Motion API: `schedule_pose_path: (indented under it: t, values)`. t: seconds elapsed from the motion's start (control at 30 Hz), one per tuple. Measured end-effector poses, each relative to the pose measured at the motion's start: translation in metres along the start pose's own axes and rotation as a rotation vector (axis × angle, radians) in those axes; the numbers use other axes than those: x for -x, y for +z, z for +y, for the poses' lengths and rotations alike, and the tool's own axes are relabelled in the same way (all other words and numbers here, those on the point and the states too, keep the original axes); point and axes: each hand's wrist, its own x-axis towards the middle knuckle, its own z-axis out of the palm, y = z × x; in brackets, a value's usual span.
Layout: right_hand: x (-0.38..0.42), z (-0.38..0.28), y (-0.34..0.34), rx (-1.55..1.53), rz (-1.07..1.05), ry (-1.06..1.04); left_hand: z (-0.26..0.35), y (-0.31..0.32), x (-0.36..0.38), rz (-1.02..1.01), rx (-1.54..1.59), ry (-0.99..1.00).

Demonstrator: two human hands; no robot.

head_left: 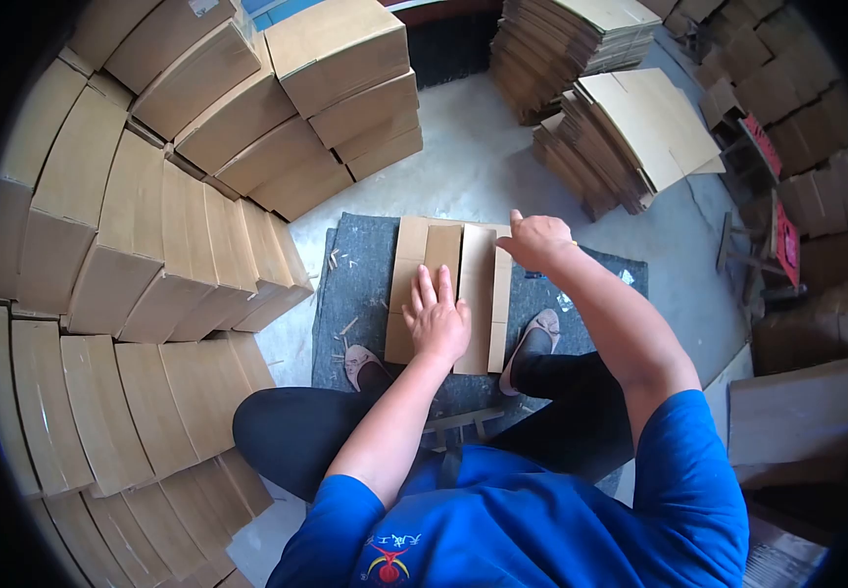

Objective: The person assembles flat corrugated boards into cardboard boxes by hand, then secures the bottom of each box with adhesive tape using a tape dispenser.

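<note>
A partly folded cardboard piece (477,294) lies on the dark mat (353,255) between my feet, with a raised flap along its middle. My left hand (437,318) rests flat on the cardboard's left panel, fingers spread and pointing away from me. Over the upper right edge of the cardboard is my right hand (533,239), its thumb and a finger sticking out and the other fingers partly curled. Nothing shows in its grip; whether it touches the cardboard edge is unclear.
Closed cardboard boxes (130,196) are piled along the left. Flat cardboard stacks (639,127) stand at the upper right. Red-topped stools (786,240) and more cardboard (796,412) are at the right. Scraps lie on the mat.
</note>
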Motion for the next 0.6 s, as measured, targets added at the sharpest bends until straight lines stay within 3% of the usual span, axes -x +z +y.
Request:
schedule_pose_path:
  t: [0.07, 0.1, 0.13, 0.33, 0.53, 0.6]
  values:
    - [-0.018, 0.001, 0.009, -0.298, 0.052, 0.067, -0.003, 0.001, 0.001, 0.001, 0.007, -0.003]
    - [-0.023, 0.001, 0.020, -0.345, 0.043, -0.032, -0.005, 0.003, 0.000, 0.000, 0.004, -0.006]
    - [-0.026, -0.006, 0.021, -0.351, -0.045, -0.133, -0.006, 0.004, 0.000, 0.005, 0.034, 0.003]
    - [-0.039, -0.014, 0.038, -0.395, 0.031, -0.144, 0.001, 0.001, 0.000, -0.007, 0.073, 0.002]
    - [-0.038, -0.015, 0.031, -0.409, 0.005, -0.171, 0.011, -0.008, -0.001, -0.062, -0.120, -0.029]
    - [-0.037, -0.015, 0.031, -0.407, 0.006, -0.164, 0.004, -0.004, -0.003, -0.037, -0.151, 0.047]
